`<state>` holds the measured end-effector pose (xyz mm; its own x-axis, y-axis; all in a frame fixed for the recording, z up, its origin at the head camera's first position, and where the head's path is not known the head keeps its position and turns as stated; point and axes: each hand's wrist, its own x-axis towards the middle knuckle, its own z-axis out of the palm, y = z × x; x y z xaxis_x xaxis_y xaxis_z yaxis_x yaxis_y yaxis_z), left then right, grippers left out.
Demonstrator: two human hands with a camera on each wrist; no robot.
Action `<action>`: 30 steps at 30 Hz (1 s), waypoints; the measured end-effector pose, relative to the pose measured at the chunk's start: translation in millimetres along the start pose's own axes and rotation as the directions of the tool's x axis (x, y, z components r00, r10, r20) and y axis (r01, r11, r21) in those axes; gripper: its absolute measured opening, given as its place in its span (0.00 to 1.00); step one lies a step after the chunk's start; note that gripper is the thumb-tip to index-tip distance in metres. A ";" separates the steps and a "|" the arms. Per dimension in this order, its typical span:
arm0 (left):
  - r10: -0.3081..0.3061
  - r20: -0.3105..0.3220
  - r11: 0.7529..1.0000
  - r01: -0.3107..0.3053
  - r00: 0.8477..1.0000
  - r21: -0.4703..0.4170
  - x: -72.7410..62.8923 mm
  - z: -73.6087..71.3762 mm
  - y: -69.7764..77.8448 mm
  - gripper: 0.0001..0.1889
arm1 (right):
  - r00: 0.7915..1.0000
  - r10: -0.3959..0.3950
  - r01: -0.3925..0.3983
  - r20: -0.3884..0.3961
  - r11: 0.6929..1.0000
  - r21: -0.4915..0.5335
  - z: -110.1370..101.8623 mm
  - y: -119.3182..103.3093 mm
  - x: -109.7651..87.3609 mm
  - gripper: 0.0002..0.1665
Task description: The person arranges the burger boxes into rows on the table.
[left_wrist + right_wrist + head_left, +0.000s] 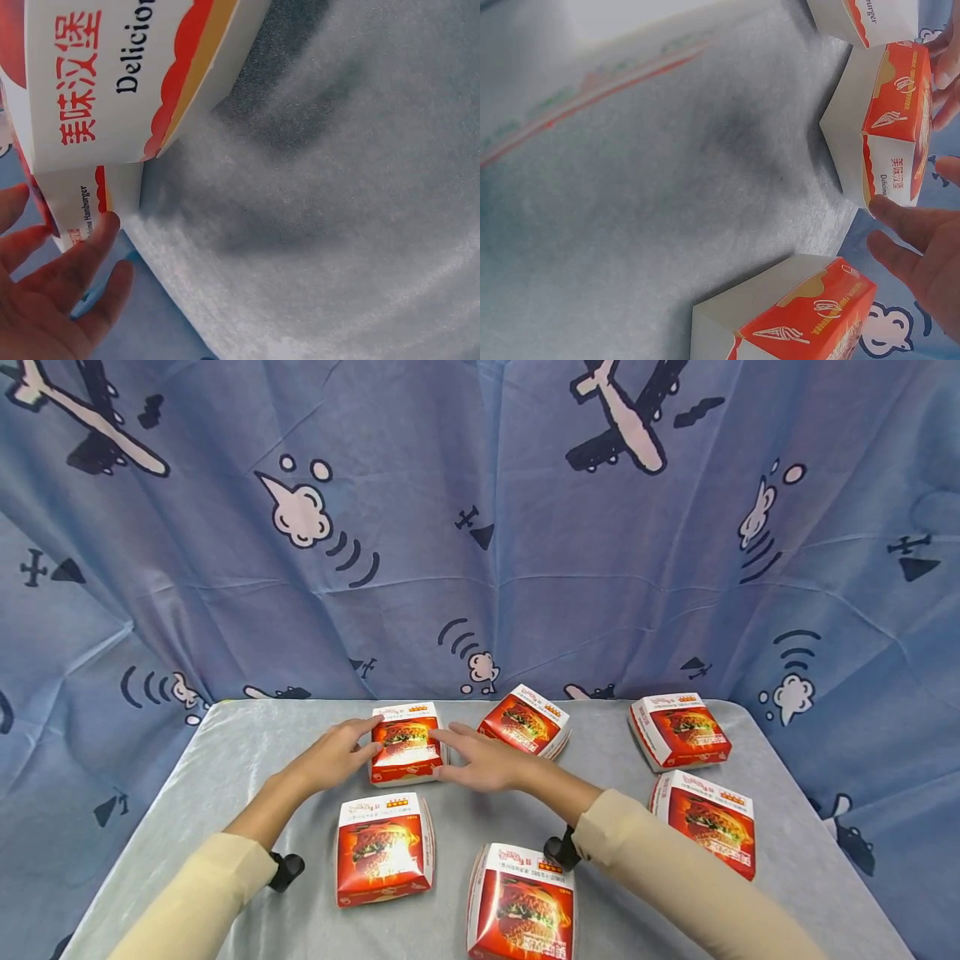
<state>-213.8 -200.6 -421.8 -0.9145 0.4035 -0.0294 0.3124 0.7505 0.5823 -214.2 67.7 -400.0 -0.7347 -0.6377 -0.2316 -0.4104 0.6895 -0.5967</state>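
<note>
A red and white hamburger box point(406, 747) lies near the back edge of the table, between both hands. My left hand point(337, 756) is at its left side, fingers spread and fairly straight; in the left wrist view, its fingertips point(105, 225) are by the box's printed white side. From the right, my right hand point(487, 762) reaches over the box's right edge with extended fingers. The right wrist view shows a fingertip point(883, 204) against or very near the corner of the same box point(892, 161). Neither hand visibly curls round it.
Matching boxes lie around: a turned one point(525, 720) behind my right hand, one in front point(385, 850), one by my right sleeve point(522, 906), and two at right point(690, 731) point(708, 822). A blue patterned curtain point(480, 527) hangs behind the grey-covered table point(247, 735).
</note>
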 end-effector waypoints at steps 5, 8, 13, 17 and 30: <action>-0.015 0.009 1.000 0.015 1.000 0.009 1.2 0.6 0.6 0.29 | 0.999 -0.044 0.044 0.023 0.999 -0.020 1.3 0.2 -0.7 0.36; -0.029 0.013 0.999 0.029 0.999 0.018 2.6 0.9 -0.2 0.29 | 0.998 -0.056 0.057 0.035 0.998 -0.032 1.7 -0.4 -2.2 0.36; -0.052 0.010 0.998 0.051 0.999 0.047 4.4 1.2 0.2 0.30 | 0.998 -0.040 0.042 0.039 0.998 -0.047 1.9 -1.8 -3.3 0.36; -0.061 0.028 0.995 0.058 0.998 0.082 4.3 0.2 2.1 0.32 | 0.998 -0.024 0.026 0.051 0.999 -0.045 0.8 -0.7 -2.1 0.37; -0.044 0.090 0.994 0.035 0.995 0.102 6.7 0.2 7.4 0.33 | 0.995 0.042 -0.038 0.087 0.998 -0.048 -0.2 -3.0 0.9 0.44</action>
<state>-217.5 -192.2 -417.8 -0.9007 0.4152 -0.1280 0.3046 0.8135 0.4955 -213.7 65.1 -398.3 -0.7013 -0.6359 -0.3222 -0.4080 0.7287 -0.5500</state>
